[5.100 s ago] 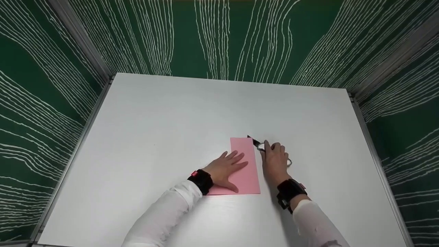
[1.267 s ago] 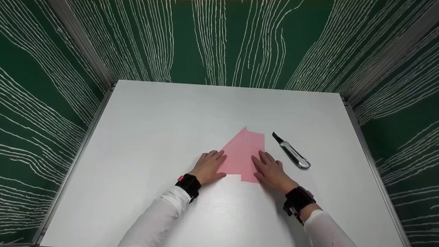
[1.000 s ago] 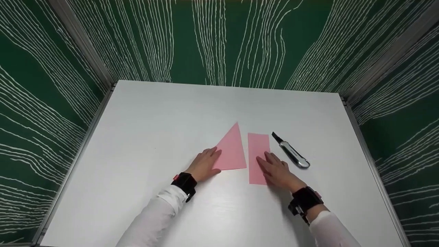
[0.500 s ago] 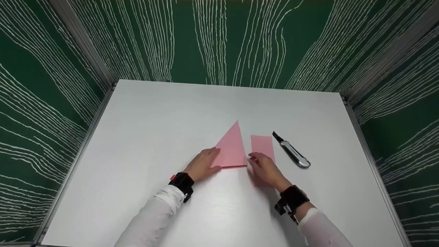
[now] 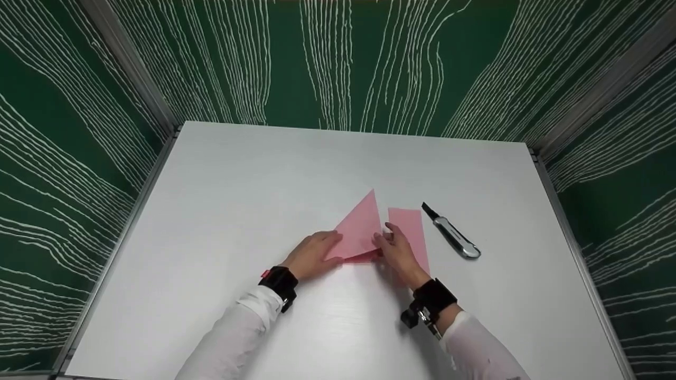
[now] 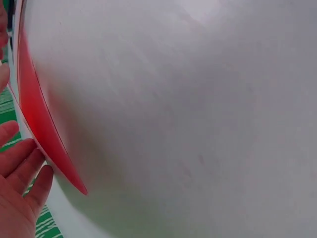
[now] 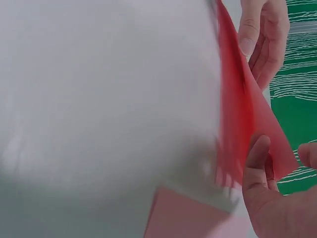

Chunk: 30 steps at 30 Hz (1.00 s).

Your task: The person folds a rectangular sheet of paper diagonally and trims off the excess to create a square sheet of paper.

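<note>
A pink sheet of paper, folded into a triangle, lies mid-table in the head view. My left hand rests at its left edge with fingers extended. With thumb and fingers my right hand pinches the lower right corner of the top layer, which is raised. The layers gape apart along the near side, their inner faces a deeper red in the right wrist view, where the raised paper stands between both hands. A separate pink paper strip lies to the right, partly hidden under my right hand and wrist.
A utility knife, its black blade out, lies right of the strip, blade end pointing away to the upper left. The white table meets green walls with white wavy lines at the back and sides.
The pink paper, earlier being cut along, is parted into triangle and strip. My right hand put down the knife, slid the strip right, then moved left to lift the triangle's corner.
</note>
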### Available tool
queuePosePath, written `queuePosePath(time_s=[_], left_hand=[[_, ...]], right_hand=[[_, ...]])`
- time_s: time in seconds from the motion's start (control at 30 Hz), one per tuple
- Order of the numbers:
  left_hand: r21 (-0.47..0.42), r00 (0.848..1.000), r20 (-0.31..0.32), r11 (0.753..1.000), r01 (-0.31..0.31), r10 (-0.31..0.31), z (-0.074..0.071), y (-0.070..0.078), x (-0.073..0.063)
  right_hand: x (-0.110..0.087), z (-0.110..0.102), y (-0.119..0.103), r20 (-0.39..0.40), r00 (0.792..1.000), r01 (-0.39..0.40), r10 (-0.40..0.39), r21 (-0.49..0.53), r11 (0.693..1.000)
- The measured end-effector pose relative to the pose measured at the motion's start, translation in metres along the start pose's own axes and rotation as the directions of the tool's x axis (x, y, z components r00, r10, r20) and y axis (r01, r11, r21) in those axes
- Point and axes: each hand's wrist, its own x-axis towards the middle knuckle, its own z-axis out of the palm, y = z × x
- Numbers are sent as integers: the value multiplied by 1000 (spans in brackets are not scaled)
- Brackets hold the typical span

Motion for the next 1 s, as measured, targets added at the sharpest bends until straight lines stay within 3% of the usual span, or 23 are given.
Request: queuePosePath(time_s=[0.1,0.2,0.33,0.5,0.67,0.77,0.83,0.9,1.0], left_hand=[[15,1000,-2,999,-29,29,1,0,-1],[14,999,-11,999,-44,45,3,-1,-1],[-39,999,-42,999,-16,14,5,-2,0],[-196,989,-112,978,77,-100,6,-3,4],[-388,963,-121,905,176,-240,-2,-2,10],[-503,945,-31,822,267,-326,-11,1,13],[-592,930,87,732,337,-357,-17,3,13],[-694,912,249,597,403,-326,-22,5,11],[-798,876,441,360,483,-197,-26,9,8]], right_hand=[[2,1,-1,28,1000,-11,9,58,998],[5,1,-1,32,999,-17,15,38,999],[6,3,-5,19,1000,-12,11,28,1000],[4,3,-16,21,999,40,-41,48,998],[4,1,-25,54,995,82,-89,111,990],[3,-1,-29,75,990,102,-115,159,982],[3,-2,-30,86,987,116,-133,179,977],[2,-3,-32,88,986,120,-140,204,972],[1,-3,-34,70,986,135,-152,205,970]])
